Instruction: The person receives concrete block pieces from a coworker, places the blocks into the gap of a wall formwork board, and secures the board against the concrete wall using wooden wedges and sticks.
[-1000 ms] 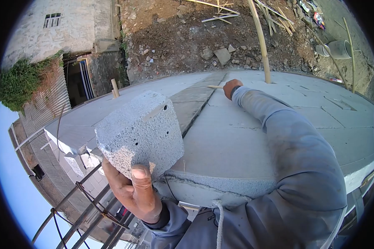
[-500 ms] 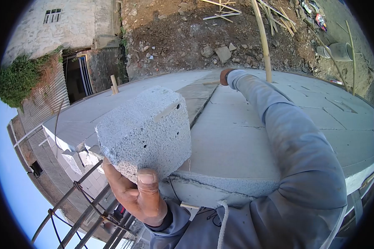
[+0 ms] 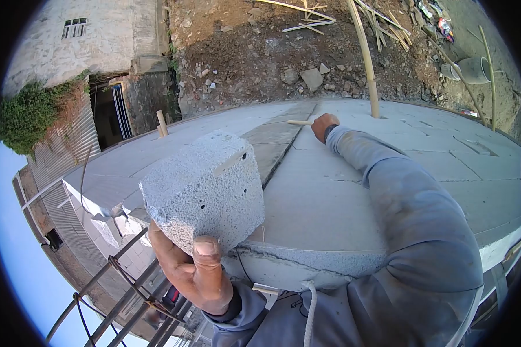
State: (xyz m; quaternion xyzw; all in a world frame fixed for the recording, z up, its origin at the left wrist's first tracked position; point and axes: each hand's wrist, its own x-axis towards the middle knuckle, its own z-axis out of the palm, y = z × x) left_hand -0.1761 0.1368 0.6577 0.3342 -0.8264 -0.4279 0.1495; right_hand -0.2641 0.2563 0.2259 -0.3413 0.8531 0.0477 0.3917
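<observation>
A rough, pitted pale grey block of lightweight concrete point(image 3: 205, 182) is in my left hand point(image 3: 200, 272). The thumb presses its near face and the fingers reach under its left side. Several small dark holes show in the block. My right hand point(image 3: 325, 127) is farther off, with the arm stretched over the pale block wall point(image 3: 330, 196). It is closed around a light wooden handle point(image 3: 298, 122) that sticks out to its left. Whatever is at the handle's other end is hidden by the hand. The handle lies beside a darker grey concrete strip point(image 3: 281, 139) in the wall.
Steel reinforcing bars point(image 3: 113, 260) tied with wire rise at lower left. A bamboo pole point(image 3: 363, 55) stands against the wall's far side. Beyond are rubble ground point(image 3: 243, 63), loose timber strips point(image 3: 309, 23) and a bucket point(image 3: 474, 71). A white rope point(image 3: 310, 312) hangs near my body.
My right hand has moved slightly nearer and to the right, showing more of the fist and the wooden handle. The block in my left hand has shifted down a little.
</observation>
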